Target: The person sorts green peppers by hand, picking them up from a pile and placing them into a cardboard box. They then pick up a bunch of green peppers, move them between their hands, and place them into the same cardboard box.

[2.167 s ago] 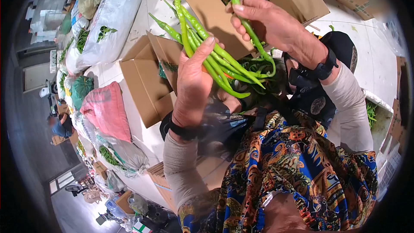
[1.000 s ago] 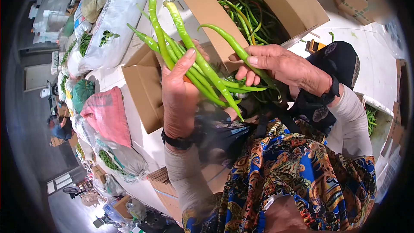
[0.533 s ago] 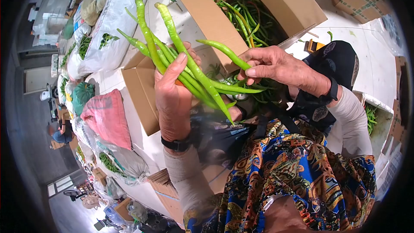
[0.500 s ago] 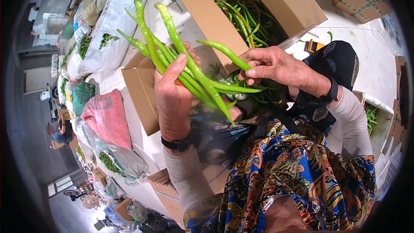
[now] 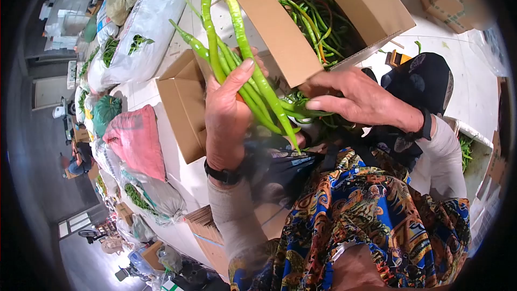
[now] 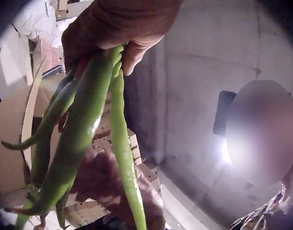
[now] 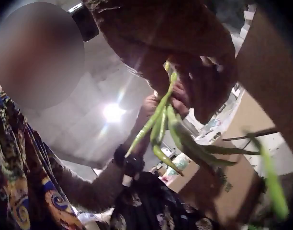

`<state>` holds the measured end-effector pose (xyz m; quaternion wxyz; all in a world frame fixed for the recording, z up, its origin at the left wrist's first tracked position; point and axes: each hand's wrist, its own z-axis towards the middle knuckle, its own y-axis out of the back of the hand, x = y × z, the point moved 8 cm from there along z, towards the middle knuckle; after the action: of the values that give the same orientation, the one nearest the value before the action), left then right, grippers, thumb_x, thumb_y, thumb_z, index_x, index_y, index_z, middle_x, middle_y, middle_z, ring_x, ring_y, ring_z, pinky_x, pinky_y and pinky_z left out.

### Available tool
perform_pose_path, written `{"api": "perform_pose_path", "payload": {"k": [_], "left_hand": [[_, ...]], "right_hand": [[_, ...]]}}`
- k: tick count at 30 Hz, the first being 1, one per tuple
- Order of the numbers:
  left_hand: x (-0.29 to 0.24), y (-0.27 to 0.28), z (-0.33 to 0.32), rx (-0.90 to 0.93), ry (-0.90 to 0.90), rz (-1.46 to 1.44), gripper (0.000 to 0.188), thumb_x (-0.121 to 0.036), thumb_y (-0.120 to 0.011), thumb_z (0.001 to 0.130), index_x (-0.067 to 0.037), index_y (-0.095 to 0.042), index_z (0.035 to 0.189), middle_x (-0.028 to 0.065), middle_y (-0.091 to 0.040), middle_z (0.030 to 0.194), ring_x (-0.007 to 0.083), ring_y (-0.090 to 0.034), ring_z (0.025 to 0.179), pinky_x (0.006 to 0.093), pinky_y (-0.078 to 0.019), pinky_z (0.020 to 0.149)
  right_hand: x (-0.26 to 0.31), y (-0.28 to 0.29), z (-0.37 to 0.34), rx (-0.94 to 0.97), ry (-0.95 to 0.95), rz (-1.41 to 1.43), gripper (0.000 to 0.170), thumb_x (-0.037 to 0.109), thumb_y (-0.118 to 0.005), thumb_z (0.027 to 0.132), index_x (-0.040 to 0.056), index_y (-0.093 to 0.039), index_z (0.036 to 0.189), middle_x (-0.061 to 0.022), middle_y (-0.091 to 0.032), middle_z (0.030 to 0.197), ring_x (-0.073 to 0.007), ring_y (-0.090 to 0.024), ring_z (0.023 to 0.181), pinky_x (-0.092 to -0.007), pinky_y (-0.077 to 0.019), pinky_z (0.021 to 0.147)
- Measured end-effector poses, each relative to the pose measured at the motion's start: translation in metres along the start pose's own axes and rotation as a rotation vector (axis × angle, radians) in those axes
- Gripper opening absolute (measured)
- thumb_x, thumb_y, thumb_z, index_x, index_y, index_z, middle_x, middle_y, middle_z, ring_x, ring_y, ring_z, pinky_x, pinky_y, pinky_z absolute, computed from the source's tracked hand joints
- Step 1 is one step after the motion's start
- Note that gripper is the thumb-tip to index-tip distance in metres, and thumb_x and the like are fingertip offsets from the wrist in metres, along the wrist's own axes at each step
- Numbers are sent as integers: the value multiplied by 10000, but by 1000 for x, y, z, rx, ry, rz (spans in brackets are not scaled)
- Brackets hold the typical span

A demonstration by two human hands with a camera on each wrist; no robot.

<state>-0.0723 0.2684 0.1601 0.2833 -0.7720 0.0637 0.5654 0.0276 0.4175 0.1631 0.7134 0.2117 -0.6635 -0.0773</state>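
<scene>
In the head view my left hand (image 5: 229,118) grips a bunch of long green chili peppers (image 5: 237,24), the thumb across them and the stem ends fanned upward. The left wrist view shows the same chili peppers (image 6: 84,124) hanging below that hand (image 6: 120,24). My right hand (image 5: 358,97) is close beside the bunch, fingers extended and slightly bent, above more peppers near the lap. A blurred single green chili pepper (image 7: 273,182) appears apart from the right hand (image 7: 180,43) in the right wrist view.
A large cardboard box (image 5: 371,0) holding many peppers stands ahead, its flap near my right hand. A smaller cardboard box (image 5: 180,110) is at left. White sack (image 5: 151,21) and pink sack (image 5: 137,140) lie farther left; a white crate (image 5: 482,156) with peppers stands right.
The single pepper pinched in my right hand half a second ago is out of its fingers, which have straightened and moved slightly lower. My left hand keeps the bunch, shifted slightly right.
</scene>
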Motion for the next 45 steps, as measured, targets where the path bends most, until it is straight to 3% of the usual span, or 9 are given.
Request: {"api": "perform_pose_path", "payload": {"k": [5,7,9,12,23,26,35,37,45], "left_hand": [[10,-21,-2,95,62,-48,268,-79,-563,909,43,-520,1143,110,-593,923,194,-585,859,301,-495,765],[1,-18,-2,66,-94,238,171,-112,-524,943,20,-585,1033,79,-637,864,151,-635,769,266,-517,696],[8,-17,0,91,-7,52,180,-121,-530,940,17,-592,1037,86,-642,879,150,-630,769,261,-517,689],[18,-15,-1,81,76,-108,193,-138,-553,931,7,-586,1055,78,-629,900,151,-620,791,270,-515,710],[19,4,9,-26,34,-122,201,-104,-606,900,-3,-575,1071,84,-595,903,159,-573,827,289,-484,762],[20,9,17,-30,-4,-121,211,-93,-601,901,0,-572,1088,88,-598,913,167,-580,848,299,-492,776],[18,13,16,12,57,-177,267,-61,-583,905,19,-546,1158,74,-590,1000,137,-575,854,270,-497,739],[17,15,14,-93,51,-179,278,-61,-594,900,13,-547,1164,70,-589,1005,138,-574,854,273,-496,737],[26,21,23,-52,88,-232,242,-50,-583,909,-7,-536,1143,52,-590,1011,133,-575,869,275,-500,736]], "right_hand": [[-1,-15,32,-32,-195,71,355,333,-628,854,-7,-637,956,-133,-640,763,-226,-607,704,-345,-482,673],[-7,-20,40,-90,-100,282,320,296,-626,862,-7,-646,963,-134,-636,755,-192,-598,691,-323,-480,653],[-15,-21,33,-5,-156,313,287,238,-589,900,-10,-633,1039,-82,-642,796,-138,-583,737,-282,-475,683],[-19,-32,29,106,-180,768,275,198,-508,967,-3,-594,1133,12,-618,899,-73,-542,816,-231,-445,740],[-20,-34,23,139,-216,569,323,180,-677,837,-8,-599,1087,-13,-624,896,-74,-551,796,-225,-452,703],[-42,-49,30,156,-226,971,263,141,-664,847,-23,-600,1043,-49,-653,907,-93,-607,809,-229,-489,725],[-35,-39,26,160,-317,1193,210,148,-563,935,-37,-596,1030,-126,-677,949,-158,-652,807,-234,-505,694],[-36,-39,26,166,-318,1191,224,152,-550,943,-36,-579,1063,-119,-669,966,-156,-650,812,-243,-511,700],[-44,-44,33,101,-320,1123,230,181,-568,942,-10,-560,1069,-36,-629,879,-103,-601,755,-225,-514,668]]}}
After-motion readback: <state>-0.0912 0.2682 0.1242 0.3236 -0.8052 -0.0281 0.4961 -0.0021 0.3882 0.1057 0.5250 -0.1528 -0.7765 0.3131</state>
